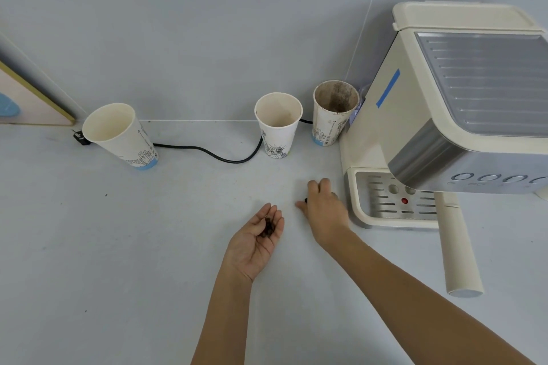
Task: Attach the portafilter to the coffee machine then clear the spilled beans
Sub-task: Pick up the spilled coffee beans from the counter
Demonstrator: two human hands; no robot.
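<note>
While the white counter fills most of the frame, the cream coffee machine takes up the right side, its metal drip tray at lower centre-right. Portafilter: the cream handle sticks out from under the machine's front toward the lower right of the frame; the head itself is hidden under the machine body, so I cannot tell how it is seated. Blue tape strip on the machine's left side panel.

Three paper cups stand along the back wall: left cup at middle left, middle cup at centre, stained cup just beside the machine. The first two look clean inside; the third has brown residue on its inner wall. Black power cord runs along the counter between the left and middle cups.

Left hand, centre frame, lies palm up and open, cupping a small pile of coffee beans near the fingers. Right hand, just left of the drip tray, is palm down on the counter with fingers curled; a single dark bean shows at its fingertips, apparently pinched, though the grip is partly hidden.
</note>
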